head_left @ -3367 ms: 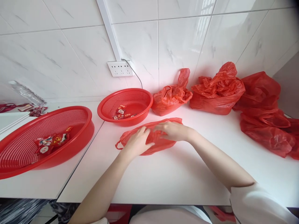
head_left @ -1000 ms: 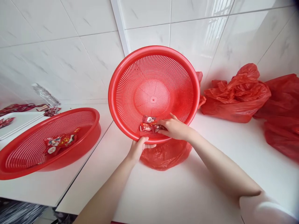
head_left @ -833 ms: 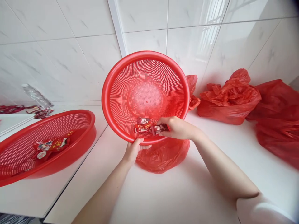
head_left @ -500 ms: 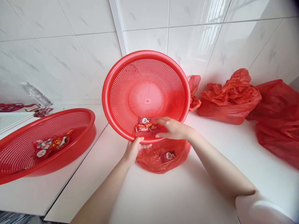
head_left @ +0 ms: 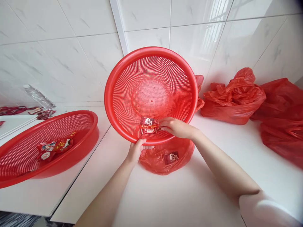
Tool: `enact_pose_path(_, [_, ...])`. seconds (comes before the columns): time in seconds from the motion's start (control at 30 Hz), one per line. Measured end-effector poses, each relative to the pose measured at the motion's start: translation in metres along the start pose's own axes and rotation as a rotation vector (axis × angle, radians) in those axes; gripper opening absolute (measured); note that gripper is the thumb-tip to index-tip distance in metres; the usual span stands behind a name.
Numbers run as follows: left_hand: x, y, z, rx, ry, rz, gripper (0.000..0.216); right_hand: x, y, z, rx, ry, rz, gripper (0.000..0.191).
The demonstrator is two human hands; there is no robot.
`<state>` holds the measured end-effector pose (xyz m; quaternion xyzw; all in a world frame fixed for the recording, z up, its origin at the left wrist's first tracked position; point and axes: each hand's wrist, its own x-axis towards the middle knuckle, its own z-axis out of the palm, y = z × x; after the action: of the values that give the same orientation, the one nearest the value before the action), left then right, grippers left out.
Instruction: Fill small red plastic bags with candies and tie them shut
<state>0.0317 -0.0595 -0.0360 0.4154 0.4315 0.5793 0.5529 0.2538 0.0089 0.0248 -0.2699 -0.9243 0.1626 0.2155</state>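
Note:
My left hand [head_left: 136, 152] grips the near rim of a red plastic mesh basket [head_left: 151, 52], thumb over the edge and fingers beneath. The basket is tilted so that its inside faces me. A few small wrapped snack packets [head_left: 148, 130] lie low on its near wall, in dark red, red and yellow wrappers. Beside them, inside the basket, my right hand [head_left: 176, 127] has its fingers drawn together; what is between them is hidden. Below the basket sits an open red plastic bag [head_left: 153, 164] with a dark red packet [head_left: 172, 157] in it.
At left a second red basket [head_left: 91, 138] holds several snack packets [head_left: 55, 148]. Filled red plastic bags [head_left: 233, 101] stand along the tiled wall at right. A clear plastic packing piece [head_left: 39, 97] and more packets [head_left: 44, 114] lie at the back left.
My right hand's fingers have drawn together, and the packet that lay by them no longer shows. The basket has shifted slightly up and to the right. My left hand keeps its hold.

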Motion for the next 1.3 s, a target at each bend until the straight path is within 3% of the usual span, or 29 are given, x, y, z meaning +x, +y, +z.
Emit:
enact_pose_path(0.13, [-0.001,0.002,0.002,-0.003,-0.01,0.006,0.05,-0.003,-0.01,-0.017,0.056,0.067,-0.032,0.031])
enact_pose_path(0.27, [0.0,0.001,0.001,0.002,0.019,-0.002,0.045,-0.009,-0.016,-0.027,0.121,-0.026,0.019,0.032])
enact_pose_path(0.37, [0.0,0.0,0.0,0.012,0.01,-0.008,0.037,-0.009,-0.014,-0.023,0.107,-0.094,0.05,0.034])
enact_pose_path(0.53, [-0.003,0.001,0.003,0.016,-0.013,-0.007,0.039,0.0,-0.01,0.002,0.076,0.081,0.071,0.033])
enact_pose_path(0.7, [-0.005,0.005,0.009,0.01,-0.01,-0.04,0.042,0.007,-0.013,0.021,0.045,-0.021,0.038,0.036])
enact_pose_path(0.93, [-0.002,0.003,0.003,-0.024,0.016,-0.018,0.045,-0.005,-0.018,-0.011,0.119,-0.176,-0.002,0.015])
enact_pose_path(1.07, [-0.001,0.0,0.0,-0.027,0.011,-0.01,0.044,-0.003,-0.009,-0.01,0.015,-0.076,0.054,0.032])
enact_pose_path(1.17, [-0.002,0.0,0.001,-0.028,0.021,-0.019,0.044,0.0,0.003,0.003,-0.068,0.046,0.09,0.03])
enact_pose_path(1.3, [-0.003,0.001,0.003,-0.065,0.023,-0.016,0.045,0.0,0.007,0.012,-0.108,-0.088,0.233,0.045])
